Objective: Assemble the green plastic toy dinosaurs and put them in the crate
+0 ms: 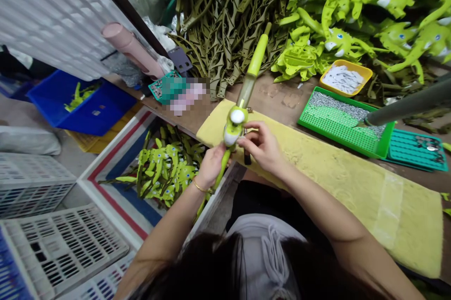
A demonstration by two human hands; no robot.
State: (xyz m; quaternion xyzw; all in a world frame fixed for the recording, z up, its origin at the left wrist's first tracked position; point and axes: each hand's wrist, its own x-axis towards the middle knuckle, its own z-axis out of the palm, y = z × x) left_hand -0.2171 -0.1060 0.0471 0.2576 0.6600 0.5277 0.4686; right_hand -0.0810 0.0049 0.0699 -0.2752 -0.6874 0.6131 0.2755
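A long lime-green plastic toy [233,127] with white rounded parts and a clear tube is held above the near edge of the yellow mat, tilted up and away from me. My left hand [210,166] is closed around its lower green end. At the toy's right side, my right hand [262,146] has thumb and fingers bent together against the white part; whether a small piece is between them is hidden. A dark part [247,156] shows just below my right fingers.
The yellow mat [338,168] covers the bench front. Behind lie heaped olive parts [225,22] and lime-green dinosaur-head parts [338,39]. A green tray [317,123] holds screws. At left are a lined bin [105,168] of green pieces and a pink bottle [130,48].
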